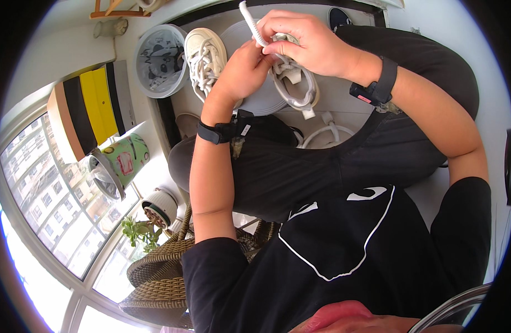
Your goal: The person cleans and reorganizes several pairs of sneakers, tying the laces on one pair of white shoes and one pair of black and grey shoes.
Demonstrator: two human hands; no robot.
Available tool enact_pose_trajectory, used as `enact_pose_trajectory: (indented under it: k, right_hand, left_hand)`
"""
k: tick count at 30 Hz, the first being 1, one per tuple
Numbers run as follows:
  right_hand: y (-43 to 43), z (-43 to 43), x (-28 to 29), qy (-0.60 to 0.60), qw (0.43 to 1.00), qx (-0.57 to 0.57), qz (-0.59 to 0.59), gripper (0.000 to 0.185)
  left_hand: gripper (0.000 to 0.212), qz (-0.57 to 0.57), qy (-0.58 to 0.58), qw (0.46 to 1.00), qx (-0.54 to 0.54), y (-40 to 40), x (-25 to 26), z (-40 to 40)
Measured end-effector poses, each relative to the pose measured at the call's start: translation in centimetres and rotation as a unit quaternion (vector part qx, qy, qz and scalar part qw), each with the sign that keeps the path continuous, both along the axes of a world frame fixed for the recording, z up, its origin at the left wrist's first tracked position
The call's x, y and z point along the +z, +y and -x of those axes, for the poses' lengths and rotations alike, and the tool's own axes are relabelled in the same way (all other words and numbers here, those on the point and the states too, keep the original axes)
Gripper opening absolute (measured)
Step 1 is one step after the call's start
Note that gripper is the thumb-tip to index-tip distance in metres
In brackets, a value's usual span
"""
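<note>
In the head view, a white shoelace [254, 26] sticks up in a stiff length from between my fingers, above an off-white sneaker [312, 89]. My right hand [311, 43] grips the lace between thumb and fingers. Against it, my left hand [249, 68] is closed at the lace's lower part, beside the sneaker's laces. The sneaker's heel opening faces me; its toe is partly hidden by my hands. A second off-white sneaker [196, 50] with laces through it lies left of my left hand. Both wrists wear black straps with small devices.
A round grey surface [261, 100] lies beneath the sneakers. Left of them stands a lined bin [143, 70]. A dark shoe [339, 18] is beyond my right knee. A white hose-like loop [328, 135] lies between my legs. Wicker furniture [159, 266] and a potted plant [159, 210] stand at the left.
</note>
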State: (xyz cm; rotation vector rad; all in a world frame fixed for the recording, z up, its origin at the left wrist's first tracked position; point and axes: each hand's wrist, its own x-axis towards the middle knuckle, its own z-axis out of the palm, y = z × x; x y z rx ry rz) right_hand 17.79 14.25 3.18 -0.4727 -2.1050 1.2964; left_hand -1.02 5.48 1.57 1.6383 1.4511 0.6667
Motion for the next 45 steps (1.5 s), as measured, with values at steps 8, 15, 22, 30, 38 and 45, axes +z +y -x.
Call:
enact_pose_trajectory:
  k: [8,15,22,30,38,45]
  right_hand:
    - [1.3,-0.1,2.0,-0.014,0.994,0.101,-0.046,0.013]
    - [0.9,-0.2,0.1,-0.111,0.993,0.028,-0.03,0.012]
    - [0.2,0.1,-1.0,-0.148,0.987,0.009,0.059,0.015]
    - [-0.5,-0.4,-0.8,-0.139,0.982,0.034,-0.12,0.019]
    - [-0.4,-1.1,-1.0,-0.159,0.964,0.097,-0.188,0.032]
    - [-1.3,-1.0,-1.2,-0.192,0.915,0.067,-0.349,0.017]
  left_hand:
    - [0.017,-0.041,-0.119,0.991,0.035,-1.0,-0.5,-1.4]
    - [0.024,0.099,-0.098,0.99,-0.022,-0.4,-0.3,-0.9]
    - [0.028,0.146,-0.205,0.967,0.049,-0.3,-1.3,-0.8]
    - [0.038,0.22,-0.313,0.908,0.169,-0.8,-0.5,-1.1]
    - [0.054,0.237,-0.262,0.91,0.217,-1.6,0.4,-0.5]
    - [0.077,0.225,-0.198,0.922,0.245,-1.6,0.1,0.7]
